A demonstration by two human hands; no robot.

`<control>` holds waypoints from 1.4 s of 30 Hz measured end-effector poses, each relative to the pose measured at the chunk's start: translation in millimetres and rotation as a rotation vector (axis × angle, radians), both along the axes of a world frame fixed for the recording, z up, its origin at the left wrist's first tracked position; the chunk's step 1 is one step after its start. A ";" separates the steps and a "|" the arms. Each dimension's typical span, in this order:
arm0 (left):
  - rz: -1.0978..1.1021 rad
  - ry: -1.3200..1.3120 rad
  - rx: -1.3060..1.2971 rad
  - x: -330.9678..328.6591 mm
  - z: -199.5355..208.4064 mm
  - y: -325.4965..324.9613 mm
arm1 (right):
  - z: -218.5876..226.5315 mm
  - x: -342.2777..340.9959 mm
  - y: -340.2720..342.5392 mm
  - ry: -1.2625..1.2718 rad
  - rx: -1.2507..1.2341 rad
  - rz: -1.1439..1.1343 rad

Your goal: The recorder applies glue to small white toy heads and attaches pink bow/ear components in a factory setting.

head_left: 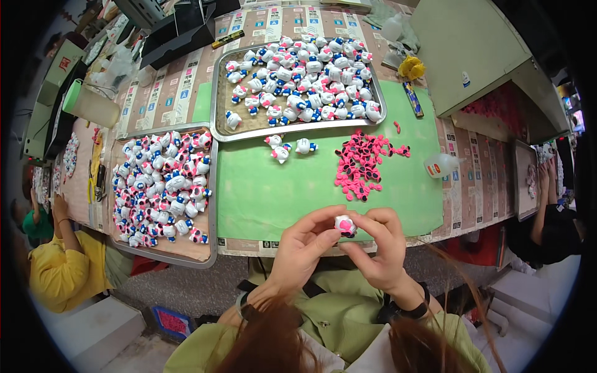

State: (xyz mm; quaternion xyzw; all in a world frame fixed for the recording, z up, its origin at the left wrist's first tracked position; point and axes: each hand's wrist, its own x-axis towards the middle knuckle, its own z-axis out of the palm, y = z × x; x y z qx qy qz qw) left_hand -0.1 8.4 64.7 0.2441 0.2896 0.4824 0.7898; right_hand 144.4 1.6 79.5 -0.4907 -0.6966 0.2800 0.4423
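Observation:
Between the fingertips of both hands is a small white figurine point(345, 225) with a pink patch and a dark part, held just over the table's near edge. My left hand point(305, 245) pinches it from the left, thumb in front. My right hand point(380, 247) grips its right side with thumb and fingers. Just beyond lies a heap of small pink and black pieces point(360, 160) on the green mat point(267, 199). A few loose white and blue figurines point(281, 153) rest on the mat in front of the far tray.
A metal tray point(214, 118) heaped with figurines stands at the back, another tray point(212, 233) at left. A squeeze bottle point(440, 165) lies right of the pink pieces, near a grey cabinet point(482, 46). Co-workers sit left, in a yellow shirt point(59, 267), and right point(544, 217).

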 end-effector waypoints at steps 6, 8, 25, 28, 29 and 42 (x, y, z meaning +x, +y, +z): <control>-0.104 -0.178 -0.178 -0.1 1.6 4.3 | -8.6 -3.6 -2.2 -0.129 0.140 -0.070; -0.093 -0.222 -0.189 -1.9 2.6 2.6 | -3.6 -6.2 -2.1 -0.149 0.120 -0.052; 0.353 1.791 0.785 -91.3 15.1 64.4 | 100.3 -25.0 3.1 0.921 0.311 1.059; 0.074 1.683 0.810 -49.0 11.0 77.2 | 104.9 -19.4 6.1 0.909 0.370 1.062; 0.055 1.708 0.859 -38.7 7.0 83.7 | 103.8 -18.4 7.0 0.912 0.399 1.019; -0.093 1.739 1.046 -32.8 -13.8 66.2 | 17.4 110.6 -2.0 0.531 0.308 -0.575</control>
